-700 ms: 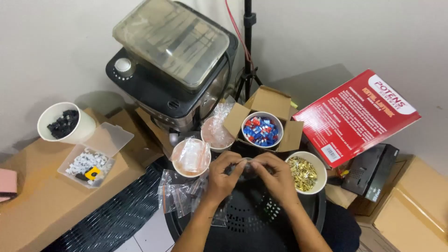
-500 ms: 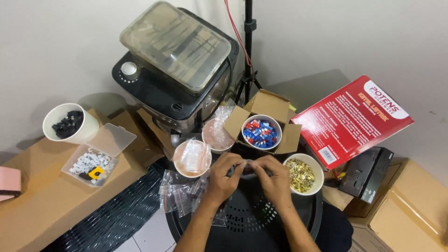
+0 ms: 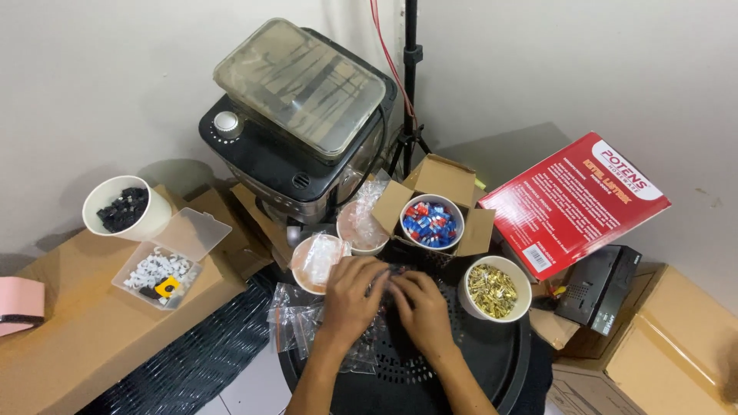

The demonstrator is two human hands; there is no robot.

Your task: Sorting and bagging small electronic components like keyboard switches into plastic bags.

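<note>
Appliance [image 3: 300, 115] first, big black box with a clear lid, parked at the back against the wall. Red carton [image 3: 573, 200] off to the right, tilted on brown boxes. Round black table [image 3: 484, 376] down front, carrying most of the small stuff. Bowl of blue and red bits [image 3: 433, 223] sitting in an open cardboard box, bowl of brass bits [image 3: 496, 288] just beside the right hand [image 3: 423, 307], cup of clear wrappers [image 3: 319, 261] touching the left hand [image 3: 350, 296]. Loose pile of little clear bags [image 3: 296, 323] under the left wrist.

Step-wise, looks like mid-fiddle: both hands knuckles up, fingers curled in and pressed tip to tip around a small piece [image 3: 390, 280] right between them, low over the table's far edge. Pinching it from both sides, as far as can be told. Mostly hidden though, just a dark sliver showing.

Direction and long axis: honestly can't tell. Probably runs left to right, hand to hand, but only a guess. Handling-wise, calls for a light, steady pinch and nothing sudden, being that tiny.
</note>
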